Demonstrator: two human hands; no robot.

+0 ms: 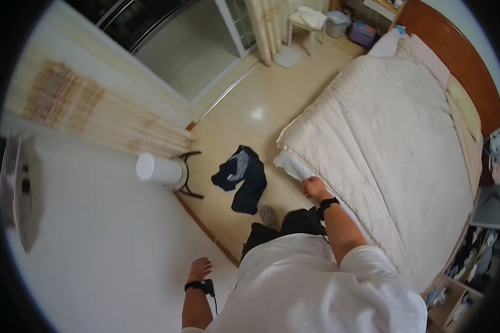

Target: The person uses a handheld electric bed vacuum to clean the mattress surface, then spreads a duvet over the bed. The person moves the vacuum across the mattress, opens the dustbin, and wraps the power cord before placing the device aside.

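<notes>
My left hand hangs beside the white wall at the lower left, its fingers apart and nothing in them. My right hand is by the near corner of the bed, close to the edge of a white sheet; its fingers are curled in and I see nothing in them. Whether it touches the sheet I cannot tell. A dark navy garment, which looks like trousers with a grey inside showing, lies crumpled on the floor ahead of my feet. One grey shoe of mine shows near it.
A bed with a cream quilt fills the right side. Left of the garment stands a white cylindrical appliance on dark curved feet. Curtains flank a sliding doorway. At the back are a stool and storage bins.
</notes>
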